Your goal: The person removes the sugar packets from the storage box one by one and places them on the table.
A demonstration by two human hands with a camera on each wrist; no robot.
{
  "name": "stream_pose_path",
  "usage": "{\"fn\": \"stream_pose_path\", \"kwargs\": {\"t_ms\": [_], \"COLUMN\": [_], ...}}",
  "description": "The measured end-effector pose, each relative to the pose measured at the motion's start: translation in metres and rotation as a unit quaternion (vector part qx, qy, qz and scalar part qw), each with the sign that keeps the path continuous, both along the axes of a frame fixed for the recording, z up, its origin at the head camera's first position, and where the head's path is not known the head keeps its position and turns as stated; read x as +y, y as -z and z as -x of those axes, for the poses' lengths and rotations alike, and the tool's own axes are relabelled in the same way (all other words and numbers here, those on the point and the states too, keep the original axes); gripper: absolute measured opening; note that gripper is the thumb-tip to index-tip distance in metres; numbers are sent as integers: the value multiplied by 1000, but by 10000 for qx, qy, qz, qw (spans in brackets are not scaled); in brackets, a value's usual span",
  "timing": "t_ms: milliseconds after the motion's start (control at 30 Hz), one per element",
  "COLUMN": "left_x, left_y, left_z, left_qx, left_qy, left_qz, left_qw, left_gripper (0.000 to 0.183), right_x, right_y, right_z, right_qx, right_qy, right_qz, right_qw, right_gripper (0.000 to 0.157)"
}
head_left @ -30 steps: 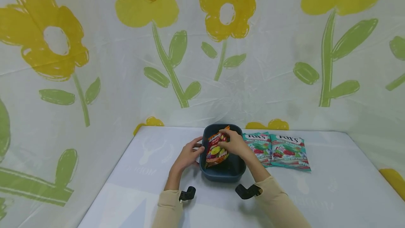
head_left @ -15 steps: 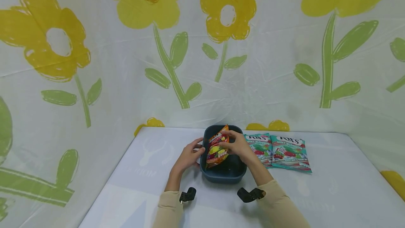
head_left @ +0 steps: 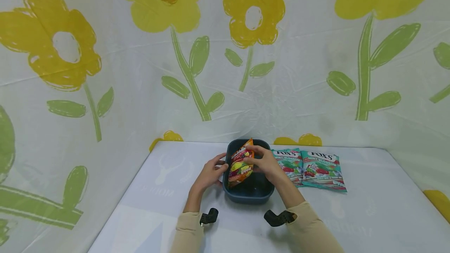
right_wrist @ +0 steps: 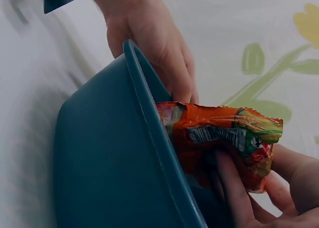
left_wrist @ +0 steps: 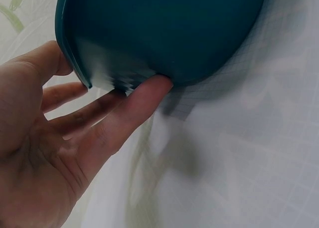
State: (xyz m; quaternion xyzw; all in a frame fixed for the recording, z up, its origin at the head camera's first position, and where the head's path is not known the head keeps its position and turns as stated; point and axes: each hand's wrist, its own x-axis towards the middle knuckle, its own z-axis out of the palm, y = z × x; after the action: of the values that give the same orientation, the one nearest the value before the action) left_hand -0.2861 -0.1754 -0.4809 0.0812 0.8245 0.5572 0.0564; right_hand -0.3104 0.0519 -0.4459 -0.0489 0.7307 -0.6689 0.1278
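Observation:
A dark blue-green plastic container with rounded corners stands on the table in the head view. My left hand holds its left side, thumb at the rim and fingers against the outer wall. My right hand reaches in over the right side and grips an orange and red candy bag printed with fruit. That bag leans upright at the left inside the container, its top corner above the rim. The right wrist view shows the bag's back, with fingers pressed on it.
Two teal Fox's mint candy bags lie side by side on the white table, right of the container. A flower-printed cloth hangs behind the table and along the sides.
The candy bag has tilted slightly and shifted a little left inside the container, with the right hand still gripping it. The left hand keeps its place at the container's left side.

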Motion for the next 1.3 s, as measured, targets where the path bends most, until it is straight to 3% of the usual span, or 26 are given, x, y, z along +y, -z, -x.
{"fn": "stream_pose_path", "kwargs": {"t_ms": [900, 1300], "left_x": [-2, -3], "left_y": [7, 5], "left_z": [5, 4], "left_qx": [-210, -127], "left_qy": [-114, -21], "left_qz": [30, 47], "left_qw": [9997, 9999], "left_gripper": [53, 52], "right_x": [12, 21], "right_y": [-1, 2], "right_z": [-8, -14], "right_qx": [-392, -410], "right_qy": [89, 36], "right_qz": [492, 668], "right_qw": [9980, 9969], "right_gripper": [52, 53]}}
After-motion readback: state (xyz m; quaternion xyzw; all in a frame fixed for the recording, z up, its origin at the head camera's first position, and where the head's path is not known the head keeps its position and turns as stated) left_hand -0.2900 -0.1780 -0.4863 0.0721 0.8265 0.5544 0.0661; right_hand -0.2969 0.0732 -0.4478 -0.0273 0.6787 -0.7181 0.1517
